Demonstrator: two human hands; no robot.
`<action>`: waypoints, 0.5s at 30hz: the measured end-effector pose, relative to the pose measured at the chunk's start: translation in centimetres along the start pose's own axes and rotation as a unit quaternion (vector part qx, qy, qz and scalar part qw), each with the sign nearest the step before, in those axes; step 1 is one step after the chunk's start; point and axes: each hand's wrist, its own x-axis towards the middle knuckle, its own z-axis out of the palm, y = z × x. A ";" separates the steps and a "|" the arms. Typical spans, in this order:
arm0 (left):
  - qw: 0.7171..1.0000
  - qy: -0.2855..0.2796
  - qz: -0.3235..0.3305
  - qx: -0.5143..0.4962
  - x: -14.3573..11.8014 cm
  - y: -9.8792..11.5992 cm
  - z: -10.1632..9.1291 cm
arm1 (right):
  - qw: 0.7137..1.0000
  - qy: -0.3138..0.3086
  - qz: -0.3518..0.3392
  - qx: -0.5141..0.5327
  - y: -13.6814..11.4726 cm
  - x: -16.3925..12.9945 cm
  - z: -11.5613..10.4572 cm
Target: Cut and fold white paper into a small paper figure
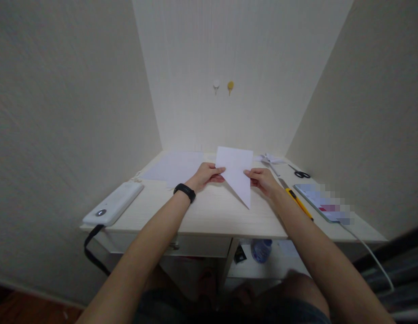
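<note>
The paper [236, 165] is held up over the worktop [209, 213], between the left hand [209, 173] and the right hand [261, 180]; its broad end is turned toward the wall [249, 58] and its pointed end toward the near edge. A stray crease could be pressed into it if too much force is put through the thumbs. A tear might be started at either side if the two edges are pulled unevenly. The point could be bent if it is brought down first; whether the worktop is touched by it cannot be told. The right forearm [305, 234] could be nicked by a swing outward, since the cutter [299, 204] is laid just beside it; a bared blade is suggested by its grey front end, though that is too small to be sure of. The spare sheets [175, 165] could be pushed askew by a careless sweep of the left hand.

As for the grip, the left edge is pinched by the left hand, with the thumb laid on the upper face and the fingers tucked beneath. The right edge is pinched likewise by the right hand. Each grip is closed down to the paper's thickness, and nothing else is seen held.
</note>
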 end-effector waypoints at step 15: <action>0.995 -0.059 -0.045 0.061 -0.2 0.1 -0.4 | 0.998 -0.041 0.036 -0.035 -0.2 -0.1 -1.4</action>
